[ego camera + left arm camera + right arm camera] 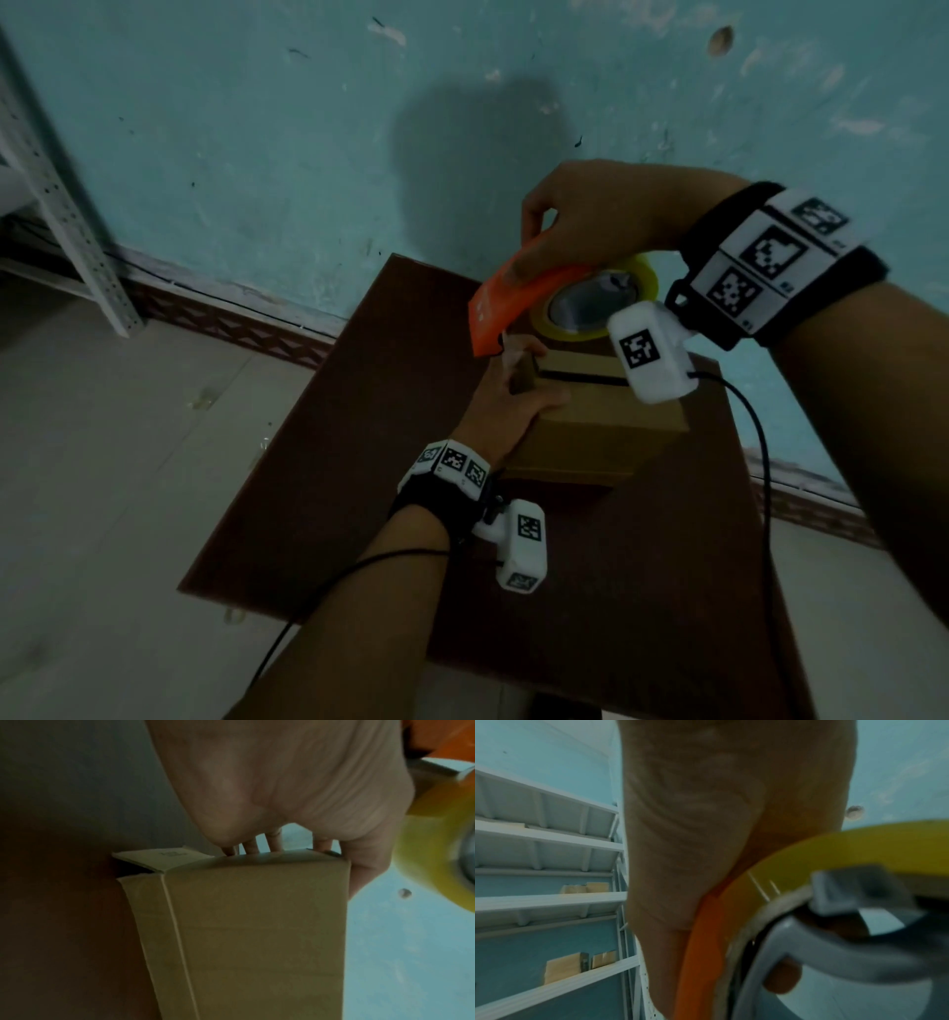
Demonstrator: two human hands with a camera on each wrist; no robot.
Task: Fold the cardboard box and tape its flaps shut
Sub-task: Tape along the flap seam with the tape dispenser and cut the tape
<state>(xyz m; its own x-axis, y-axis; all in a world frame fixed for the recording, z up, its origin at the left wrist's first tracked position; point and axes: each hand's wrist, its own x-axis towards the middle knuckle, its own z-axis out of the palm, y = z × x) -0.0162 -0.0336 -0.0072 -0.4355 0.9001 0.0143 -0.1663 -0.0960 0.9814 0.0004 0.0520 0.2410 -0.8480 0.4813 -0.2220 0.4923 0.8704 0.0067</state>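
Observation:
A brown cardboard box (pixel 606 431) (pixel 244 923) stands on the dark brown table (pixel 359 462), its top flaps folded down with a dark seam across the top. My left hand (pixel 508 406) (pixel 282 780) holds the box's left end, fingers curled over the far top edge and thumb on the top. Just above the box, my right hand (pixel 590 216) (pixel 706 821) grips an orange tape dispenser (pixel 513 303) (pixel 700 953) carrying a yellow tape roll (pixel 642 272) (pixel 437 852) (pixel 834 850). The dispenser's front end hangs by my left fingertips. I cannot make out the tape strip itself.
The table stands against a teal wall (pixel 257 128). A white metal shelf rack (pixel 61 205) (pixel 552 898) at the left holds a few cardboard boxes (pixel 562 969). Black cables (pixel 760 462) trail from both wrist cameras. Pale tiled floor (pixel 102 462) surrounds the table.

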